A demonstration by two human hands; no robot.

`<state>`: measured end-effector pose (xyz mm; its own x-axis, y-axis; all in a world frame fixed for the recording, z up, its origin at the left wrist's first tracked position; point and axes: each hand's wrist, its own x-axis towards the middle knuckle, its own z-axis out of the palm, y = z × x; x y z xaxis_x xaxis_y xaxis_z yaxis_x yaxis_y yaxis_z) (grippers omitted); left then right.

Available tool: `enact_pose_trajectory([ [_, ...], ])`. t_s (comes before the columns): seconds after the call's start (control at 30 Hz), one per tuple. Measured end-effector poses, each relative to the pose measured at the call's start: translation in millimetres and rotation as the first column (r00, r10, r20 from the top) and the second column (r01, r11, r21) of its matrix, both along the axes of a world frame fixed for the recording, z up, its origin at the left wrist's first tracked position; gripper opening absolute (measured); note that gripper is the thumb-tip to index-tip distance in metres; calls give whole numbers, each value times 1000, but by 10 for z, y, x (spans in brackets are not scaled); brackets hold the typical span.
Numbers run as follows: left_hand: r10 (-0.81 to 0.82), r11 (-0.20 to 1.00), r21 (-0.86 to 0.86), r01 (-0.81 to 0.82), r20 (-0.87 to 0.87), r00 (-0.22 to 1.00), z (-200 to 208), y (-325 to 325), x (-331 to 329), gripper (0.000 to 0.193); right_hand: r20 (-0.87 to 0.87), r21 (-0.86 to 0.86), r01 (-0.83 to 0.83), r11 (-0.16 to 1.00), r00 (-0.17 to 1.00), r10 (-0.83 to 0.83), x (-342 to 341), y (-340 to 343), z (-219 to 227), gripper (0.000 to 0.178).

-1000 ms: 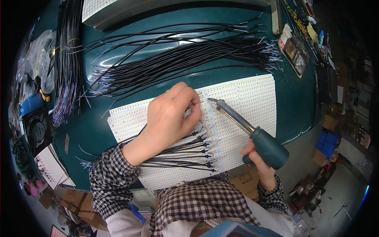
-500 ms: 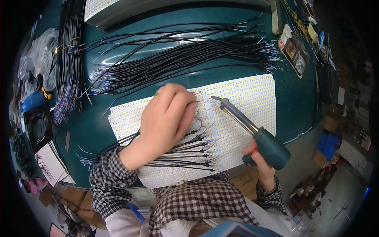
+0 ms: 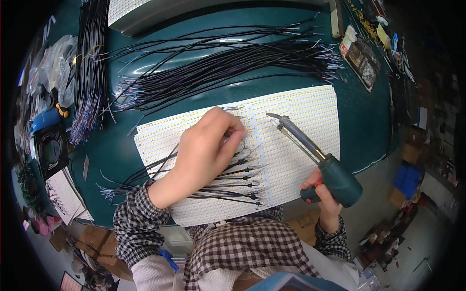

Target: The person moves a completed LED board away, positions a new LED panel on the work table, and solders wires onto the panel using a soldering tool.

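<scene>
A white LED panel point(image 3: 306, 131), dotted with rows of small yellowish chips, lies near me on the table over similar panels. Above its left half, my left hand point(image 3: 204, 148) is closed, thumb and fingertips pinched together; what they hold is hidden. Several short black cables point(image 3: 233, 184) run from under that hand to the panel's middle strip, their thin bare ends spread on it. My right hand point(image 3: 327, 201) grips the red-trimmed dark green handle of a soldering gun point(image 3: 342, 179). Its tip points up-left over the panel, just right of the middle strip and apart from my left hand.
Beyond the panel lies a thick bundle of black cables point(image 3: 218, 63) with stripped ends. Another bundle point(image 3: 92, 58) hangs together at the left. A metal-sided LED module point(image 3: 170, 18) stands at the back, and a dark, stained block point(image 3: 361, 63) sits at the right. The green table point(image 3: 369, 126) ends right.
The soldering gun has shifted slightly right, its tip farther from my left hand. My left fingertips have curled in and come a little nearer to me. The view has shifted slightly.
</scene>
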<state>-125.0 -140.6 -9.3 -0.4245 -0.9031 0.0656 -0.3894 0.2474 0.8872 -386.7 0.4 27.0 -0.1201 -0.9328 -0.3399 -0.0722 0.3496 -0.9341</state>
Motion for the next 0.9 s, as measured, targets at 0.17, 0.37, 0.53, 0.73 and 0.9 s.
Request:
enact_pose_trajectory([
  [0.17,58,981,181,-65,40,997,-14,-52,-48,9,1,-2,15,1000,1000,-15,-21,37,-24,39],
  [0.37,116,976,182,-123,51,992,-51,-62,-91,8,24,29,11,1000,1000,-12,-17,24,15,38],
  [0.53,87,989,115,-95,79,993,-76,-27,-94,8,23,71,21,997,999,-23,26,31,21,40],
  [0.73,113,993,9,-114,46,993,-143,8,-110,10,15,11,27,1000,999,-28,18,61,-11,43],
  [0.9,119,988,-101,-115,33,992,-182,11,-134,13,82,0,4,1000,997,-4,-22,93,-42,47],
])
